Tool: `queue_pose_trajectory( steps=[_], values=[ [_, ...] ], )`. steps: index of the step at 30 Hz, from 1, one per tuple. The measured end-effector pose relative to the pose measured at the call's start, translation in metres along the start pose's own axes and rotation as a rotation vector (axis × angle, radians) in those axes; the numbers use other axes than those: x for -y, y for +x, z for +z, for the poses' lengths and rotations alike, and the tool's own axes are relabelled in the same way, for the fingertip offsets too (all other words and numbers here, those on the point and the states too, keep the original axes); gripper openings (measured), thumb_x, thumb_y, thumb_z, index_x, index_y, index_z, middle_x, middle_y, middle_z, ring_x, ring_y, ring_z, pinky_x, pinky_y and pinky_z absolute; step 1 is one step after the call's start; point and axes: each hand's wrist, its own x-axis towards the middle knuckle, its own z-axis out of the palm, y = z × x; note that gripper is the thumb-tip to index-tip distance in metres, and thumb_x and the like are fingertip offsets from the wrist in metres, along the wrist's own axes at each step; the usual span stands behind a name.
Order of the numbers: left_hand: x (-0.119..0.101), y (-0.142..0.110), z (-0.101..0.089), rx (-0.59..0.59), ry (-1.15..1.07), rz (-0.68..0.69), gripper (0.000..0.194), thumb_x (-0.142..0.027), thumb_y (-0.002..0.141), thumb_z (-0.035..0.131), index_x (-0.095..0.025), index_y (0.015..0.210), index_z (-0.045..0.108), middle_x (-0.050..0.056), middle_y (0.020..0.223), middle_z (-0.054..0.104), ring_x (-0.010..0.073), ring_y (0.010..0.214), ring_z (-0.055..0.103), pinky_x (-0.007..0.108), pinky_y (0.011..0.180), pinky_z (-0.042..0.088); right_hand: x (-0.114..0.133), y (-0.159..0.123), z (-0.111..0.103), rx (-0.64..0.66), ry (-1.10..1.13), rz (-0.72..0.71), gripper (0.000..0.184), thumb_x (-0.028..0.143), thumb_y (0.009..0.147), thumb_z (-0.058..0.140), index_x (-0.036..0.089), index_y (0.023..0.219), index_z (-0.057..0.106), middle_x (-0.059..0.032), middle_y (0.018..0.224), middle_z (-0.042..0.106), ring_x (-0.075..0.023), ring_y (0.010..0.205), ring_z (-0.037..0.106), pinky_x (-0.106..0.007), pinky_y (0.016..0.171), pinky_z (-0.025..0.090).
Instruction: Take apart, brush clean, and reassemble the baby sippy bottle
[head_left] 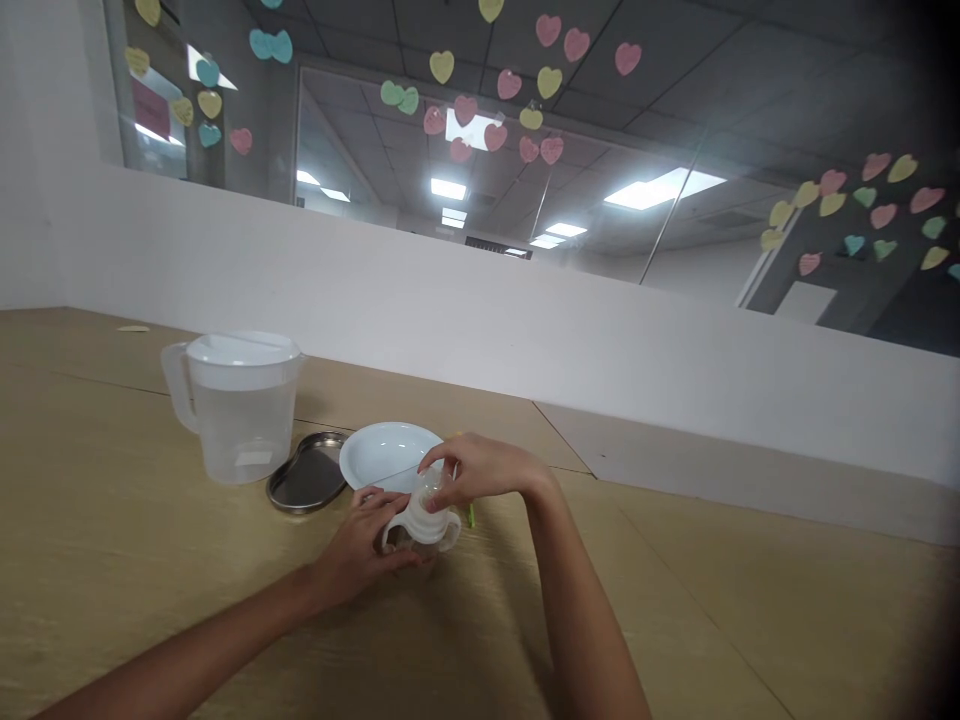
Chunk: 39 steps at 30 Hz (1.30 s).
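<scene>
A small clear baby bottle with white handles [424, 522] stands on the wooden table [112, 560]. My left hand [360, 550] wraps around its lower body and one handle from the left. My right hand [480, 470] comes from the right, with its fingertips pinching the clear cap on top of the bottle. Just behind the hands lies a white plate [382, 452]. A bit of something green [472, 517] shows beneath my right wrist.
A clear plastic pitcher with a white lid [238, 405] holds water at the left. A small metal tray [307, 475] lies between the pitcher and the plate. A white partition wall [525, 330] with glass and heart stickers above runs behind the table.
</scene>
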Motion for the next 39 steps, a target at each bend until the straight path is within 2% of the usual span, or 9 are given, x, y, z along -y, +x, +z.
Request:
queue_pose_trajectory(
  steps=[5,11,16,19,21,25,34,37,39],
  values=[
    [-0.007,0.003,-0.006,0.04,-0.029,-0.024,0.051,-0.054,0.077,0.056,-0.024,0.119,0.053,0.006,0.114,0.062,0.0241,0.104,0.052,0.04,0.092,0.033,-0.003,-0.008,-0.005,-0.084,-0.037,-0.02,0.054,0.049,0.065,0.068,0.018,0.108,0.058,0.0001,0.072,0.061,-0.0124,0.06,0.057,-0.022,0.054,0.041],
    [-0.004,0.003,-0.005,0.033,-0.037,0.008,0.058,-0.055,0.075,0.059,-0.022,0.122,0.05,0.006,0.116,0.061,0.0236,0.104,0.052,0.04,0.094,0.033,-0.016,-0.021,-0.014,-0.32,0.026,-0.076,0.044,0.036,0.072,0.062,0.019,0.11,0.048,-0.0026,0.09,0.061,-0.015,0.079,0.057,-0.026,0.067,0.043],
    [-0.004,0.003,-0.004,0.035,-0.04,0.006,0.059,-0.055,0.075,0.058,-0.023,0.123,0.05,0.007,0.117,0.06,0.0246,0.107,0.052,0.041,0.096,0.032,-0.031,0.009,-0.007,-0.306,-0.007,-0.052,0.038,0.038,0.078,0.056,0.016,0.108,0.047,-0.0063,0.101,0.06,-0.0167,0.087,0.056,-0.027,0.073,0.043],
    [-0.006,0.003,-0.005,0.032,-0.041,0.001,0.057,-0.054,0.075,0.058,-0.023,0.122,0.05,0.008,0.117,0.06,0.0249,0.107,0.051,0.042,0.096,0.031,-0.037,0.04,0.006,-0.34,-0.161,0.031,0.035,0.037,0.081,0.053,0.012,0.106,0.053,-0.012,0.107,0.059,-0.0192,0.093,0.055,-0.028,0.079,0.041],
    [-0.007,0.004,-0.006,0.034,-0.043,0.005,0.057,-0.054,0.076,0.058,-0.023,0.122,0.05,0.008,0.117,0.06,0.0247,0.107,0.052,0.042,0.096,0.031,-0.039,0.057,0.016,-0.23,-0.222,0.112,0.033,0.036,0.083,0.05,0.011,0.105,0.056,-0.0124,0.104,0.061,-0.0195,0.091,0.057,-0.027,0.077,0.041],
    [-0.008,0.004,-0.007,0.043,-0.048,-0.003,0.056,-0.055,0.075,0.058,-0.023,0.12,0.051,0.008,0.116,0.06,0.025,0.107,0.052,0.042,0.096,0.032,-0.043,0.073,0.03,-0.132,-0.233,0.119,0.029,0.033,0.082,0.052,0.017,0.105,0.058,-0.0059,0.098,0.065,-0.0179,0.088,0.059,-0.024,0.071,0.043],
    [-0.008,0.005,-0.007,0.06,-0.058,-0.006,0.057,-0.055,0.076,0.058,-0.021,0.12,0.05,0.009,0.119,0.059,0.0252,0.109,0.05,0.043,0.097,0.029,-0.036,0.074,0.03,-0.134,-0.26,0.104,0.022,0.025,0.083,0.051,0.015,0.098,0.062,-0.0091,0.101,0.065,-0.0193,0.09,0.059,-0.026,0.073,0.042],
    [-0.007,0.005,-0.007,0.06,-0.059,-0.008,0.058,-0.054,0.076,0.057,-0.022,0.123,0.048,0.009,0.12,0.059,0.0254,0.109,0.05,0.043,0.097,0.029,-0.025,0.055,0.019,-0.2,-0.197,0.07,0.029,0.03,0.089,0.038,0.014,0.099,0.061,-0.0085,0.096,0.066,-0.0152,0.08,0.061,-0.023,0.066,0.044],
    [-0.007,0.005,-0.006,0.065,-0.068,-0.003,0.058,-0.053,0.076,0.058,-0.022,0.124,0.048,0.009,0.12,0.059,0.0257,0.108,0.05,0.043,0.096,0.029,-0.013,0.038,0.014,-0.199,-0.016,0.042,0.038,0.038,0.092,0.032,0.012,0.097,0.06,-0.0086,0.09,0.066,-0.0132,0.066,0.061,-0.021,0.054,0.044]
  ],
)
